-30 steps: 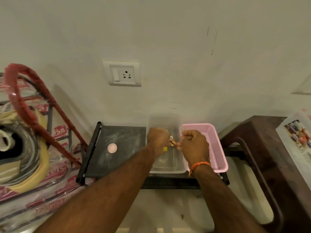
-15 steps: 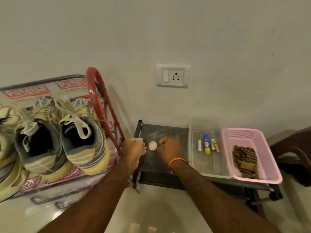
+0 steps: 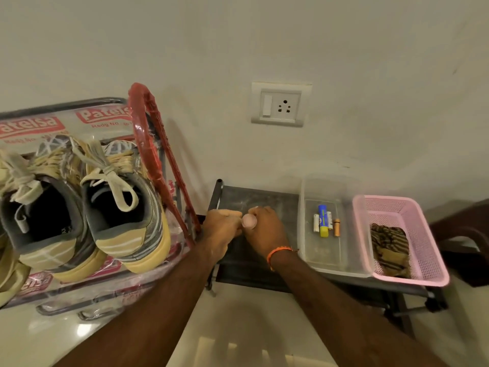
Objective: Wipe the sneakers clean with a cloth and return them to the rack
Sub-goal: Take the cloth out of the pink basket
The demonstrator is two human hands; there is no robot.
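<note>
Head view, looking down. Both hands meet over a low dark stand (image 3: pixel 264 197). Right hand (image 3: pixel 264 231), wearing an orange wrist thread (image 3: pixel 279 251), has its fingers curled round a small pale round thing (image 3: pixel 249 221), possibly a cap or lid; too small to tell. Left hand (image 3: pixel 221 231) is curled in a fist just beside it, touching or nearly so; cannot tell whether it grips anything.

Sneakers (image 3: pixel 105 207) sit to the left of the left hand, heels toward the camera, on a rack (image 3: pixel 148 133) wrapped in printed plastic. Laces loosely tied, tan soles, grey striped uppers. Untouched at this moment.

Cloth (image 3: pixel 389 247), brown and striped, lies crumpled in a pink basket (image 3: pixel 412 280), well to the right of the right hand. Between basket and hand: a clear tub (image 3: pixel 330 271) with a few small tubes (image 3: pixel 323 221).

Handling judgement: the sneakers look light, with soft uppers and firmer soles. Best hold is likely the heel collar, fingers inside the opening, or under the sole. Loose laces may snag the rack. The cloth is limp; a bunched grab will do.
</note>
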